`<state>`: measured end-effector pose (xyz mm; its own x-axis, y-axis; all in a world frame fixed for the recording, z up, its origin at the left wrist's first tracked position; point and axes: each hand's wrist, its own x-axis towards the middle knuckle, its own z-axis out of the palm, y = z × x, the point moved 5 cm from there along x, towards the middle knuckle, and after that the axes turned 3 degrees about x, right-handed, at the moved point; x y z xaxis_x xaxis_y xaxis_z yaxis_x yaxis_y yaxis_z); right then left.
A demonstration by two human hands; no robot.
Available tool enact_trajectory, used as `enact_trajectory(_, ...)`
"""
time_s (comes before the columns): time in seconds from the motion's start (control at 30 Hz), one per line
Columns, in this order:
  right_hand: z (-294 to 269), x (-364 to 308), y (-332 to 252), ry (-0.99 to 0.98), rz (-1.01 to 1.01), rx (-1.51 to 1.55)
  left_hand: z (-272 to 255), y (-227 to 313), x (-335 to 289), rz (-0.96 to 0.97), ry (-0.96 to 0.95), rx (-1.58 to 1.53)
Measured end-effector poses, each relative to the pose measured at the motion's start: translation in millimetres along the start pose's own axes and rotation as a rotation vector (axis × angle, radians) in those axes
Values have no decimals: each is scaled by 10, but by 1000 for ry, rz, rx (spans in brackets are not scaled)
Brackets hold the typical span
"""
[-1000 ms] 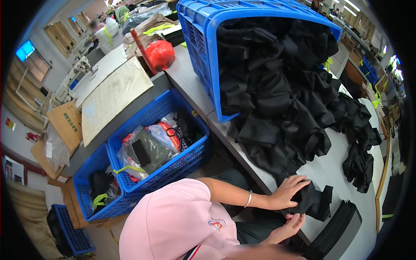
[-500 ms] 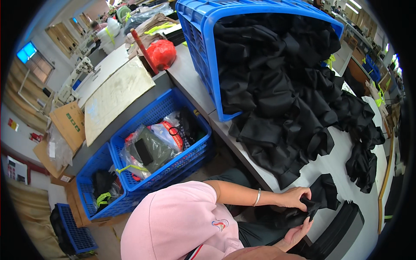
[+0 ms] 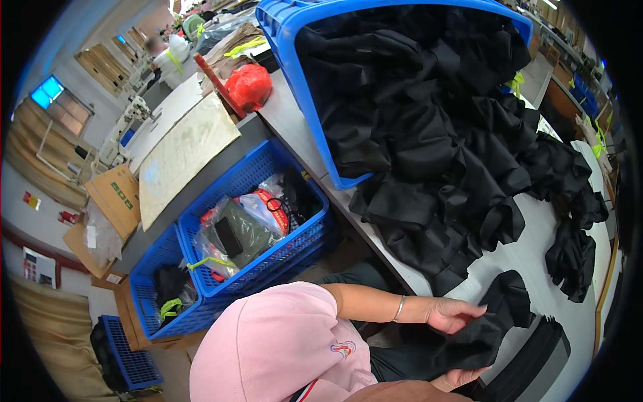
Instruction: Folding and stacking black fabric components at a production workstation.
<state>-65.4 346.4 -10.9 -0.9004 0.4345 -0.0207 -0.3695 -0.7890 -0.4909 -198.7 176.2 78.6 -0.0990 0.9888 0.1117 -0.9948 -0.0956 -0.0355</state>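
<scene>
Grey counter [image 3: 536, 234] under black pile [image 3: 442, 154]. Our hands grip one black piece [image 3: 482, 331] at near edge: left hand [image 3: 455, 313] atop, right hand [image 3: 459, 378] beneath, long axis running up-right.

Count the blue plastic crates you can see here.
4: a large blue plastic crate tipped on the table spilling black fabric; a second on the floor; a third beside it; a fourth lower left. More may be hidden.

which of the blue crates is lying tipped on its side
The big blue crate on the grey table, black fabric spilling out. The two smaller blue crates stand upright on the floor.
</scene>
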Motion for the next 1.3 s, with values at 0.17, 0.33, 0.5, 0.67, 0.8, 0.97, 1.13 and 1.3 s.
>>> enact_trajectory(0.17, 695, 20, 77, -8, -126, -711, -105, 9, 39, 140, 97, 594)
enact_trajectory(0.33, 953, -136, -164, 673, -713, -1682, -4, 229, -93, 904, 658, 1547)
enact_trajectory(0.5, 951, -138, 22, 789, -238, -1268, 65, 374, -274, 911, 983, 1537)
enact_trajectory(0.67, 1212, -50, 454, 454, -351, -1622, -18, 293, -275, 863, 907, 1637)
enact_trajectory(0.8, 1013, -32, 230, 606, -333, -1379, 13, 278, -180, 890, 840, 1688)
enact_trajectory(0.97, 1013, -56, 38, 598, -418, -1665, 194, 509, -196, 1059, 810, 1870)
enact_trajectory(1.13, 1109, -206, 36, 476, -416, -1829, 227, 697, -178, 970, 786, 1831)
enact_trajectory(1.3, 1671, -424, -865, 603, -1165, -2345, 414, 556, -265, 932, 766, 1888)
